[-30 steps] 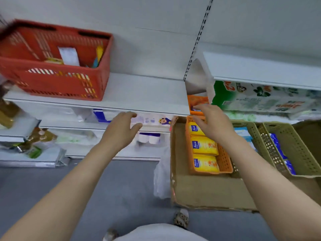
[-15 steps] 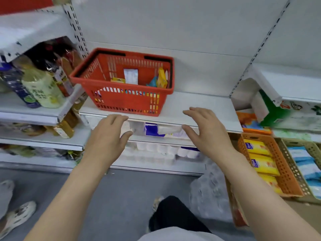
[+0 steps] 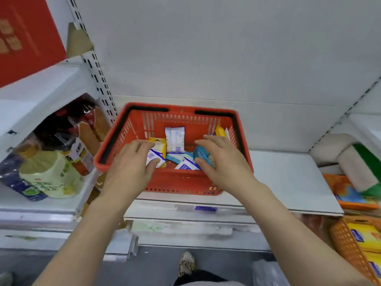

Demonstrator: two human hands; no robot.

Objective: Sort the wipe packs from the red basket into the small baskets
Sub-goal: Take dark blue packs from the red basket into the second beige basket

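Two hands reach into the red basket (image 3: 175, 182), which sits on the white shelf (image 3: 288, 178) near its left end. The left hand (image 3: 132, 164) has its fingers spread loosely over a white-and-blue wipe pack (image 3: 153, 158), thumb touching it. The right hand (image 3: 224, 162) curls its fingers around a teal wipe pack (image 3: 202, 154). More packs lie inside, one white pack (image 3: 175, 139) upright against the back wall. An orange small basket (image 3: 348, 248) with yellow packs (image 3: 369, 240) sits below the shelf's right end.
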